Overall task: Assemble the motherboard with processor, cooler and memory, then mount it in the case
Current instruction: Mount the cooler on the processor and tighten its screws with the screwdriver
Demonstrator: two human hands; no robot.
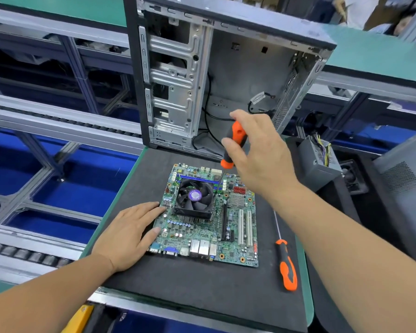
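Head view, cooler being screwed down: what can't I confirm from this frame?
- Processor: hidden under the cooler.
- Screwdriver tip and the screw it meets: too small, behind the cooler's far corner.
- Memory: slots beyond the cooler too small to tell if filled.
- Right hand grip: fingers wrap the handle, palm side hidden.
- Motherboard left edge: covered by the left hand.
- Case top: cut off by the frame's upper edge.
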